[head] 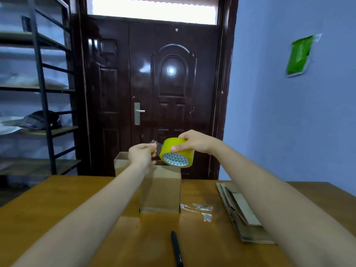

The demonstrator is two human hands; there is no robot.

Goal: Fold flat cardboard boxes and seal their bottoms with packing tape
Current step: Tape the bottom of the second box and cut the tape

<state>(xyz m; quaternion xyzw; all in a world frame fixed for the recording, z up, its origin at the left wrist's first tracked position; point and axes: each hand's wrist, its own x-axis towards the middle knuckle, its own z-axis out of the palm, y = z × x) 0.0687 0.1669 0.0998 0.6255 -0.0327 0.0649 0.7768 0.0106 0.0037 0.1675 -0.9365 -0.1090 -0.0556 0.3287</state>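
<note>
From the head camera I see my right hand point(194, 141) gripping the yellow tape roll point(177, 153), thumb on its near face and fingers curled over the top, held in the air just above the far right corner of the upright cardboard box point(160, 189). My left hand point(142, 153) is just left of the roll, fingertips pinching the clear tape end point(157, 144) drawn a short way off it. The box stands on the wooden table point(57, 209), its top open, a flap point(121, 160) raised at its far left. To the right of the box lie scraps of clear tape point(202, 209) stuck to the tabletop, and beyond them a stack of flat boxes point(242, 214) near the table's right edge. A black pen point(176, 249) lies in front of the box, toward the near edge. Left of the box the tabletop is bare out to its left edge. Behind the box stands a dark door point(154, 93).
</note>
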